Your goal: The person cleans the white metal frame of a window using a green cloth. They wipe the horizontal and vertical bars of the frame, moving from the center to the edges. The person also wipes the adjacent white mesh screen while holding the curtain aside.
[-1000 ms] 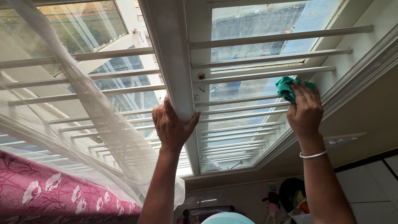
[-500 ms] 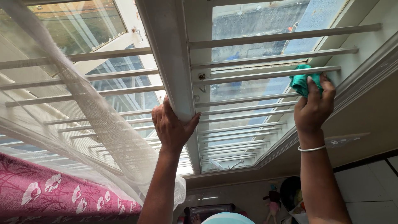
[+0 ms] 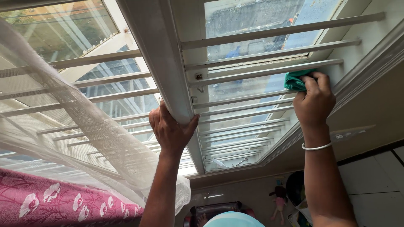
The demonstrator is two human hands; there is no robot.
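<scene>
right hand (image 3: 313, 101) slid green cloth (image 3: 296, 80) rightward along bar (image 3: 265, 70).

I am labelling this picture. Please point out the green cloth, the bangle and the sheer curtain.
green cloth (image 3: 295, 81), head view, on the fold left of the right hand.
bangle (image 3: 316, 146), head view, on its front arc.
sheer curtain (image 3: 90, 122), head view, on its gathered middle.

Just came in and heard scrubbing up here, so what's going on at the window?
A person is wiping the white window grille. The right hand presses a green cloth against one of the horizontal bars, near the right side of the frame. The left hand grips the thick central post for support. A sheer white curtain hangs pushed aside to the left, above a pink flowered curtain.
</scene>
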